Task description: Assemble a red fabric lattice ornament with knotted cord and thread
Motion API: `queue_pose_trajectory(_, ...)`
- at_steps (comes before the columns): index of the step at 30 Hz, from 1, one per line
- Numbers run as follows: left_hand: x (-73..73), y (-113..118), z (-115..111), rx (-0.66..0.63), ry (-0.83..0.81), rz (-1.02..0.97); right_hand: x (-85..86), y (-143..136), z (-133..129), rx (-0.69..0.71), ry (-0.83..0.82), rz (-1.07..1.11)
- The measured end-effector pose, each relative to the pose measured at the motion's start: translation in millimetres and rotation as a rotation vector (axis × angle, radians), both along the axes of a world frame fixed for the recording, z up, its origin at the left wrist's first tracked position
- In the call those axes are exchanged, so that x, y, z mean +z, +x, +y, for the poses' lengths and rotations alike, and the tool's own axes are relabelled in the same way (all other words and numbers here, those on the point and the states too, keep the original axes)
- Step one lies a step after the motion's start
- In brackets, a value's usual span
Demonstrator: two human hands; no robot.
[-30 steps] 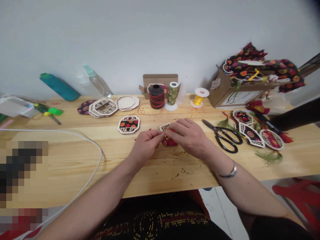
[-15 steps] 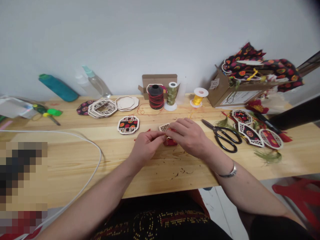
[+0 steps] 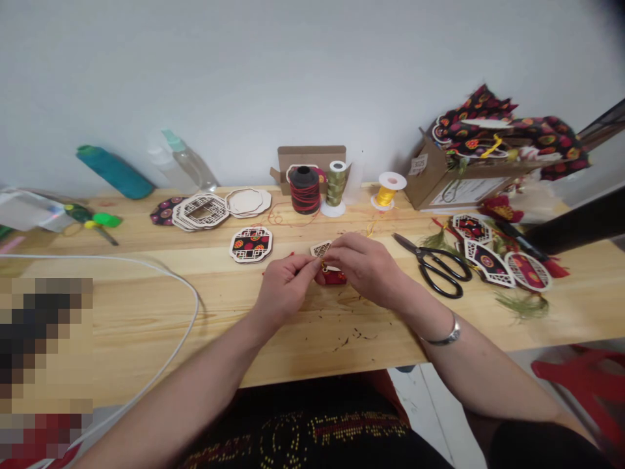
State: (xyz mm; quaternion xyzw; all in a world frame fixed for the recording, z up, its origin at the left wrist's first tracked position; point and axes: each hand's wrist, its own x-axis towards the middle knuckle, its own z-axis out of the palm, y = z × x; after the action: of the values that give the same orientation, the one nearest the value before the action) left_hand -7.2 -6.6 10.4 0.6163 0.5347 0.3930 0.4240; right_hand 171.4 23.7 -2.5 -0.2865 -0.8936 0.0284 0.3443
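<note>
My left hand (image 3: 288, 281) is closed in a pinch, thumb against forefinger, on a bit of yellow cord (image 3: 322, 262). Close against it, my right hand (image 3: 371, 266) has its fingers bent together; whatever is between their tips is hidden. Under the fingertips lies an ornament with a pale wooden lattice (image 3: 319, 249) and red patterned fabric (image 3: 334, 277), partly covered by both hands. Left of them rests a finished-looking lattice ornament (image 3: 250, 245) with dark flowered fabric. Black-handled scissors (image 3: 439, 266) lie to the right of my right hand.
Behind the hands stand a red-and-black thread spool (image 3: 305, 190), a green spool (image 3: 336, 189) and a yellow spool (image 3: 387, 192). Wooden frames (image 3: 202, 212) lie at back left. A cardboard box (image 3: 434, 172) holds fabric; several ornaments (image 3: 488, 262) lie at right. A white cable (image 3: 195, 306) curves at left.
My right fingers have shifted slightly and lifted off the ornament a little, so more of the red fabric and the yellow cord shows. My left hand stays nearly in place.
</note>
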Motion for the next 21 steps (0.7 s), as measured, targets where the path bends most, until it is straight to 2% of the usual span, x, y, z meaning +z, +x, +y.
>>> queue_pose_trajectory(3, 1.1, -0.3, -0.4, 0.023, 0.003, -0.002, -0.3, -2.4, -2.3, -0.02, -0.093, 0.059)
queue_pose_trajectory(10, -1.0, -0.7, 1.0, 0.033, 0.02, -0.051, -0.2, -8.0, -6.5, -0.071, 0.002, 0.05)
queue_pose_trajectory(16, -1.3, -0.1, 1.1, 0.004, 0.048, -0.052, -2.8, -9.6, -6.7, -0.073, -0.032, 0.046)
queue_pose_trajectory(21, -2.5, -0.2, 0.7, -0.021, 0.053, -0.039, -2.8, -9.1, -7.0, -0.074, -0.125, 0.072)
